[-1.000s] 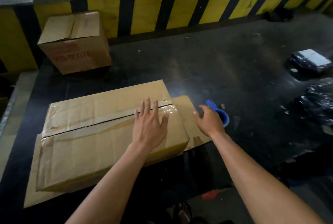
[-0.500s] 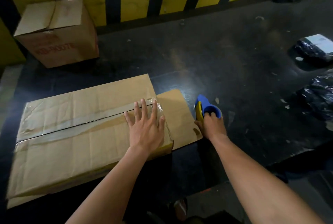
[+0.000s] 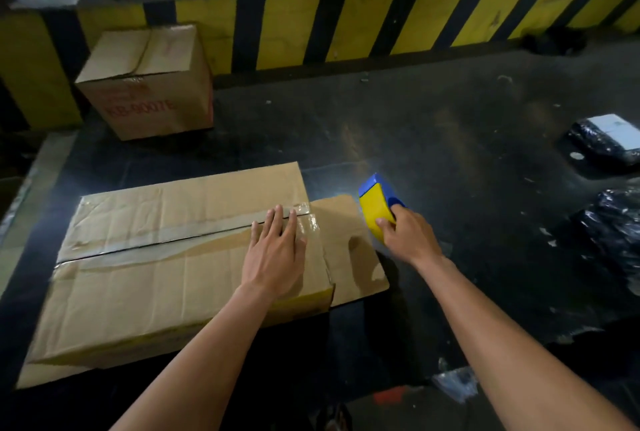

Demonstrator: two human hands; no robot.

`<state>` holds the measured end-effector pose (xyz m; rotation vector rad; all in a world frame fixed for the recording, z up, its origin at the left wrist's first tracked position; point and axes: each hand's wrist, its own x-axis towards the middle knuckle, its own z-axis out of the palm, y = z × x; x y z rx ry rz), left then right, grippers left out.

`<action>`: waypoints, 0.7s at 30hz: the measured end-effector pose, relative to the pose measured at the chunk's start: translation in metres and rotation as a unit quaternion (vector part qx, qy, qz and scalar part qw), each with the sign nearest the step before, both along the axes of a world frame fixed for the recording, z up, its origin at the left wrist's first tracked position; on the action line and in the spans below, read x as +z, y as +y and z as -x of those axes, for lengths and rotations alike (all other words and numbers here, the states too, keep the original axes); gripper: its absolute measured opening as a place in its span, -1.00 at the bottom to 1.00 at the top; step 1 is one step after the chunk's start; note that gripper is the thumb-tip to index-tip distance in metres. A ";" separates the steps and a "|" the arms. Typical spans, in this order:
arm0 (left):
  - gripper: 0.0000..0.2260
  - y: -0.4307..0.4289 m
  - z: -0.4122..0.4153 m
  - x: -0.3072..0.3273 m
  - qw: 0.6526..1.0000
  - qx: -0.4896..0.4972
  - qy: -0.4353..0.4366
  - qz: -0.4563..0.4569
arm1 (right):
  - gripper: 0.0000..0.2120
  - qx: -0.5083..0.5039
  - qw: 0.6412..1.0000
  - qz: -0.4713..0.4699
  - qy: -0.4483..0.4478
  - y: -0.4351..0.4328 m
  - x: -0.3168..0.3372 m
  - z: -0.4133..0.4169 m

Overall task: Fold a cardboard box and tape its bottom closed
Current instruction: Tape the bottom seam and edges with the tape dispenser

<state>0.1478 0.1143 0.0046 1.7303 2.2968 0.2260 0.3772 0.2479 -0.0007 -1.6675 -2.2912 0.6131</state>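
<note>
A brown cardboard box (image 3: 149, 274) lies on the dark floor with its two flaps folded together, and a strip of old clear tape runs along the seam. My left hand (image 3: 275, 255) rests flat on the box's right end, fingers spread over the seam. One loose flap (image 3: 349, 250) sticks out on the floor at the box's right side. My right hand (image 3: 408, 235) grips a blue and yellow tape dispenser (image 3: 375, 210), lifted just to the right of that flap.
A second cardboard box (image 3: 149, 80) stands at the back left against a yellow and black striped wall (image 3: 346, 22). Black plastic-wrapped parcels (image 3: 609, 139) lie at the right edge. Scraps litter the dark floor (image 3: 450, 139).
My right hand has closed on the tape dispenser and lifted it off the floor, its yellow side turned up. My left hand has stayed flat on the box.
</note>
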 end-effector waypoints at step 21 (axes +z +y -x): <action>-0.56 -0.147 0.221 0.021 0.986 0.162 -0.004 -0.037 | -0.82 0.252 0.957 0.102 0.101 -0.086 0.133 0.247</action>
